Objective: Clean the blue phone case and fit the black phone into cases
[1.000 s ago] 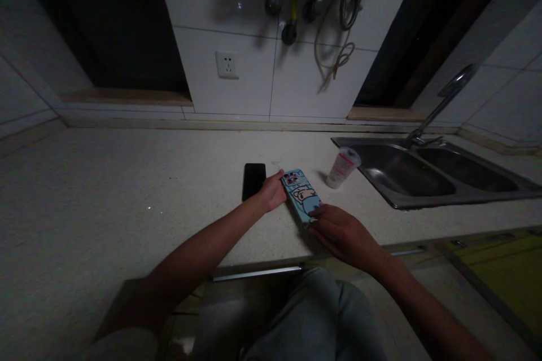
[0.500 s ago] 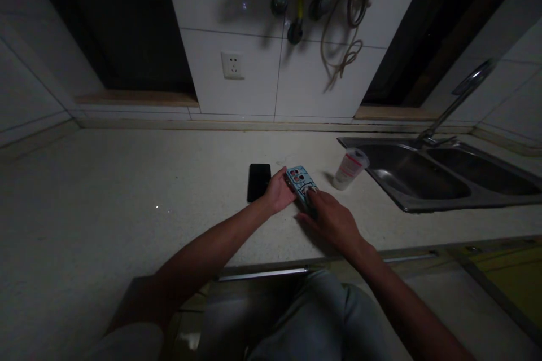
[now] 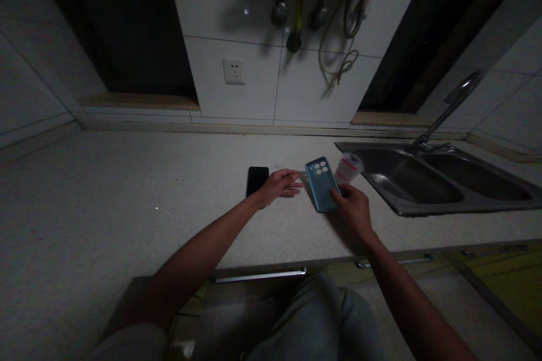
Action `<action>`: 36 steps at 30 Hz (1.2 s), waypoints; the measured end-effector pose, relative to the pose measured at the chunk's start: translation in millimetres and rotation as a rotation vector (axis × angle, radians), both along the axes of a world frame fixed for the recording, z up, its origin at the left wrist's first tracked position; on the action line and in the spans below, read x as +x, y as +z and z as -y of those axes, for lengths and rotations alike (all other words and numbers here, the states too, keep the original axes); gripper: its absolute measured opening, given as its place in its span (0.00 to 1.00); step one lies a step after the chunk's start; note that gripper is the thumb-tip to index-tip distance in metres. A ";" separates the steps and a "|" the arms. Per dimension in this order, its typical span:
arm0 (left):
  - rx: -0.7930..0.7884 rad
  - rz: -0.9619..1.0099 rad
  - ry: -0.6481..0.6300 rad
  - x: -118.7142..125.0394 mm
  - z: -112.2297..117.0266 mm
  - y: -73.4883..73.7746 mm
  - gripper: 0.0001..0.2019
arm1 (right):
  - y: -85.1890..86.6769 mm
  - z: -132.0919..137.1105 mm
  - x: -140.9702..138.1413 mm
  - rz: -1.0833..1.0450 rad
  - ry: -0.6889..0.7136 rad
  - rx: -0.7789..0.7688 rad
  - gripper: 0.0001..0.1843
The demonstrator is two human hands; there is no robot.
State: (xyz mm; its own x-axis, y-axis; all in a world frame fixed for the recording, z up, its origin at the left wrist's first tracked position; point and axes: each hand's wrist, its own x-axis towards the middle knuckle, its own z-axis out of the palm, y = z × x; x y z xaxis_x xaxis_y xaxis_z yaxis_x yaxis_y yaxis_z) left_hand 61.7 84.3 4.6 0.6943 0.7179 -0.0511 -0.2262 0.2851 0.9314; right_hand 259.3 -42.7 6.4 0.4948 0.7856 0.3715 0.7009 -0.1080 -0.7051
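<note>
Over the counter (image 3: 127, 192), the left hand (image 3: 277, 185) has come off the phone case (image 3: 322, 189), fingers parted, while the right hand (image 3: 356, 208) pinches its edge. The case now shows its plain blue side, near the cup (image 3: 349, 167).

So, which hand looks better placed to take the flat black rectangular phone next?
Left, I'd judge: the left hand is open beside the phone, while the right hand, farther off, holds the blue rectangular phone case with round camera cutouts.
</note>
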 end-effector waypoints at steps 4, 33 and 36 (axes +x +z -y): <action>0.271 -0.237 0.213 -7.8 -16.1 -0.4 0.07 | -2.3 -1.2 9.0 0.114 0.018 -0.149 0.24; 0.532 -0.975 0.591 -39.3 -25.5 5.4 0.29 | -5.2 -83.8 -24.6 -0.377 0.394 0.143 0.16; 0.479 -0.879 0.605 -39.1 -28.1 6.9 0.30 | -10.6 -98.3 -32.0 -0.500 0.493 0.147 0.22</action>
State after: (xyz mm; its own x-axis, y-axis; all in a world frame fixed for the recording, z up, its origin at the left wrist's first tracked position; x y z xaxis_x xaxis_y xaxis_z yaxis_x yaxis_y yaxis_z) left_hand 22.6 112.5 11.5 0.0923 0.9955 0.0215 0.5711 -0.0707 0.8178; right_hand 227.4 55.6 -4.3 0.2341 0.9209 0.3118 0.2330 0.2582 -0.9376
